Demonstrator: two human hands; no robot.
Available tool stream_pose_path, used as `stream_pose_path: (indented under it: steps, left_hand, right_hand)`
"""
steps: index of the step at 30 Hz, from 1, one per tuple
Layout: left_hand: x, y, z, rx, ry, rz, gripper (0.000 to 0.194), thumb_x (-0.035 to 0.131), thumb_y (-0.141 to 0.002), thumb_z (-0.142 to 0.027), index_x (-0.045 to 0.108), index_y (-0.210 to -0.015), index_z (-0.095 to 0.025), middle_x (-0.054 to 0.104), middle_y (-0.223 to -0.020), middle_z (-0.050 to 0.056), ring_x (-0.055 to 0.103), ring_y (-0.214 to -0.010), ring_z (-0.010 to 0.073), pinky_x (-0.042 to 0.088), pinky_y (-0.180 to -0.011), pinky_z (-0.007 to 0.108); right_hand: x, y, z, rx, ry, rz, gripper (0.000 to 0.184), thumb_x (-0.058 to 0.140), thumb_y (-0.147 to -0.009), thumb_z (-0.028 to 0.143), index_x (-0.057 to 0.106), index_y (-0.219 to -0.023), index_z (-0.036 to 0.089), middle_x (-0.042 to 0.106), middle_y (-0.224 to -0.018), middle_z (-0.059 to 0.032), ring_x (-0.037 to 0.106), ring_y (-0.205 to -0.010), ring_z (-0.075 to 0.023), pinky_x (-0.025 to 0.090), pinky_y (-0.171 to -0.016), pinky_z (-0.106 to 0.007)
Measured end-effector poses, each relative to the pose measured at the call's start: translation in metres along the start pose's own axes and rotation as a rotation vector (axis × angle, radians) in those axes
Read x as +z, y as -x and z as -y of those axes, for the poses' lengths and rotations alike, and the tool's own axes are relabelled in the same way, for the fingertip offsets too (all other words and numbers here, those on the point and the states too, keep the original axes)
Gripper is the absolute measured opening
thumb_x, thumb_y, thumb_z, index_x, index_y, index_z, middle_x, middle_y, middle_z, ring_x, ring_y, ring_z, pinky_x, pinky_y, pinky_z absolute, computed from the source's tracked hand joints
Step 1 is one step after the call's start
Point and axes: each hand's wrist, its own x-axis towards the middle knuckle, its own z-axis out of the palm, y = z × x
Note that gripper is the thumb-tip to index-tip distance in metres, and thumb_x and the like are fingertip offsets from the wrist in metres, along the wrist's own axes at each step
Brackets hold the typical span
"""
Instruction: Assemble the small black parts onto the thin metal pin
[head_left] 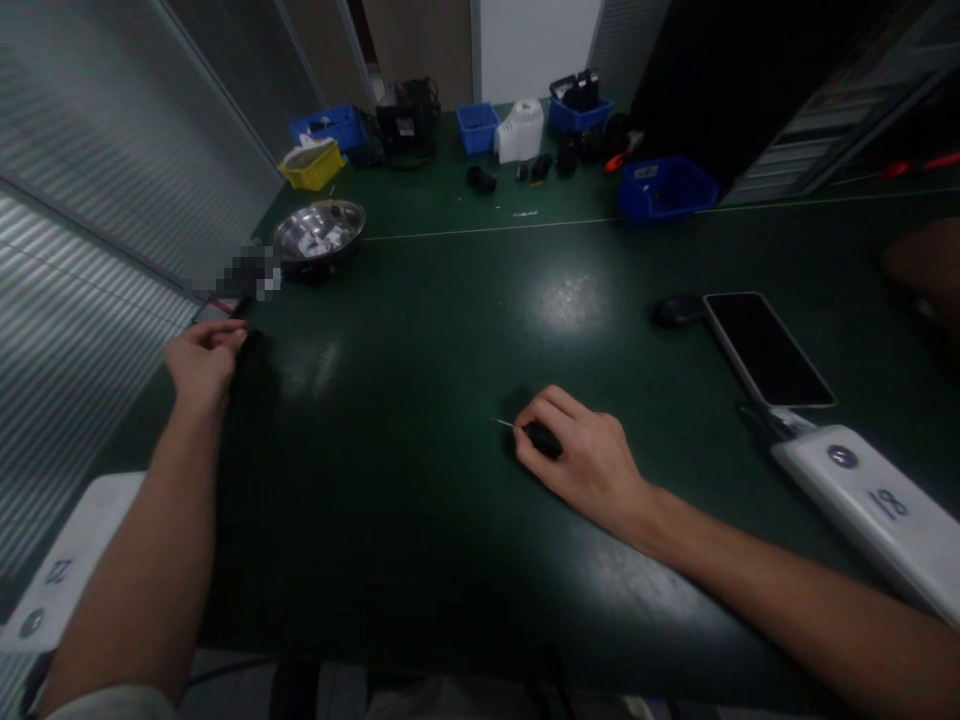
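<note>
My right hand [581,450] rests low over the middle of the green table [405,350]. Its thumb and index finger pinch a thin metal pin [502,422], whose tip points left; the rest of the pin is hidden by the fingers. My left hand [204,358] is at the table's left side, fingers curled together with the thumb. What it holds, if anything, I cannot make out. Just beyond that hand lies a dark item, partly blurred out. Farther back stands a shiny metal bowl [346,235] with white pieces inside.
On the right lie a phone [769,348], a black mouse [679,310] and a white power bank [885,505]. Another white device [71,560] sits under my left forearm. Blue bins [664,190], a yellow bin [313,168] and black parts line the back. Another person's arm [926,265] shows at right.
</note>
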Motion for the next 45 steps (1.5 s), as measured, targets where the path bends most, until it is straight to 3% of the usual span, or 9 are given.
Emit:
stream_pose_path:
  steps: [4, 7, 9, 12, 15, 19, 25, 35, 45]
  left_hand:
    - [0.007, 0.018, -0.028, 0.121, 0.057, 0.076, 0.038, 0.073, -0.081, -0.017, 0.070, -0.116, -0.005, 0.063, -0.080, 0.002, 0.053, -0.071, 0.0108, 0.041, -0.063, 0.021]
    - [0.019, 0.051, -0.065, 0.236, 0.095, 0.199, 0.034, 0.077, -0.081, -0.022, 0.073, -0.113, -0.012, 0.068, -0.088, 0.002, 0.060, -0.077, 0.0122, 0.049, -0.073, 0.024]
    - [0.031, 0.087, -0.089, 0.313, 0.130, 0.368, 0.032, 0.080, -0.080, -0.028, 0.074, -0.110, -0.018, 0.071, -0.095, 0.003, 0.066, -0.083, 0.0144, 0.053, -0.079, 0.027]
    - [0.051, 0.152, -0.114, 0.472, 0.236, 0.815, 0.023, 0.075, -0.088, -0.034, 0.073, -0.108, -0.023, 0.072, -0.102, 0.005, 0.068, -0.090, 0.0185, 0.055, -0.079, 0.031]
    - [0.068, 0.200, -0.121, 0.624, 0.229, 1.026, 0.014, 0.070, -0.092, -0.034, 0.075, -0.103, -0.026, 0.069, -0.089, 0.005, 0.062, -0.074, 0.0156, 0.050, -0.065, 0.029]
    - [0.076, 0.216, -0.116, 0.681, 0.215, 1.038, 0.015, 0.067, -0.095, -0.033, 0.075, -0.106, -0.026, 0.067, -0.086, 0.003, 0.055, -0.068, 0.0141, 0.045, -0.064, 0.030]
    - [0.073, 0.210, -0.117, 0.698, 0.249, 1.058, 0.020, 0.057, -0.101, -0.030, 0.074, -0.110, -0.026, 0.071, -0.103, 0.007, 0.065, -0.089, 0.0185, 0.053, -0.077, 0.033]
    - [0.068, 0.210, -0.112, 0.809, 0.198, 1.096, 0.024, 0.065, -0.096, -0.027, 0.070, -0.119, -0.025, 0.069, -0.112, 0.007, 0.066, -0.094, 0.0171, 0.056, -0.082, 0.031]
    - [0.069, 0.213, -0.112, 0.960, 0.269, 1.025, 0.027, 0.066, -0.095, -0.020, 0.072, -0.121, -0.027, 0.074, -0.114, 0.006, 0.070, -0.103, 0.0190, 0.060, -0.088, 0.034]
  right_hand:
    - [0.000, -0.001, 0.000, -0.007, -0.006, -0.001, 0.014, 0.055, -0.098, 0.031, 0.065, -0.097, 0.021, 0.062, -0.099, -0.0013, 0.055, -0.066, -0.0087, 0.038, -0.055, -0.024]
    - [0.000, -0.002, 0.000, -0.004, -0.009, -0.011, 0.014, 0.055, -0.097, 0.030, 0.065, -0.096, 0.021, 0.063, -0.099, -0.0014, 0.054, -0.065, -0.0083, 0.037, -0.054, -0.023]
    - [0.000, -0.002, 0.001, 0.005, -0.007, -0.013, 0.014, 0.055, -0.097, 0.030, 0.065, -0.096, 0.021, 0.063, -0.098, -0.0014, 0.054, -0.064, -0.0083, 0.037, -0.055, -0.023]
    - [0.000, -0.002, 0.001, 0.026, 0.004, -0.013, 0.013, 0.056, -0.096, 0.030, 0.065, -0.096, 0.021, 0.063, -0.099, -0.0014, 0.056, -0.067, -0.0093, 0.038, -0.056, -0.023]
    - [0.000, -0.002, 0.002, 0.037, 0.010, -0.021, 0.011, 0.056, -0.096, 0.029, 0.065, -0.095, 0.022, 0.063, -0.098, -0.0011, 0.057, -0.070, -0.0102, 0.039, -0.057, -0.023]
    - [0.000, -0.003, 0.002, 0.029, -0.006, -0.025, 0.010, 0.057, -0.095, 0.027, 0.064, -0.093, 0.021, 0.063, -0.096, -0.0013, 0.058, -0.072, -0.0112, 0.041, -0.060, -0.024]
    - [-0.002, -0.003, 0.003, -0.027, -0.074, -0.004, 0.011, 0.055, -0.096, 0.025, 0.064, -0.094, 0.021, 0.063, -0.094, -0.0020, 0.057, -0.071, -0.0106, 0.043, -0.060, -0.023]
    - [0.000, -0.001, 0.002, -0.084, -0.057, 0.038, 0.010, 0.055, -0.096, 0.025, 0.065, -0.097, 0.021, 0.061, -0.096, -0.0008, 0.056, -0.069, -0.0093, 0.041, -0.058, -0.023]
    - [0.000, 0.000, 0.001, -0.127, -0.074, 0.072, 0.010, 0.054, -0.099, 0.025, 0.063, -0.101, 0.022, 0.060, -0.099, -0.0011, 0.058, -0.075, -0.0103, 0.043, -0.062, -0.023]
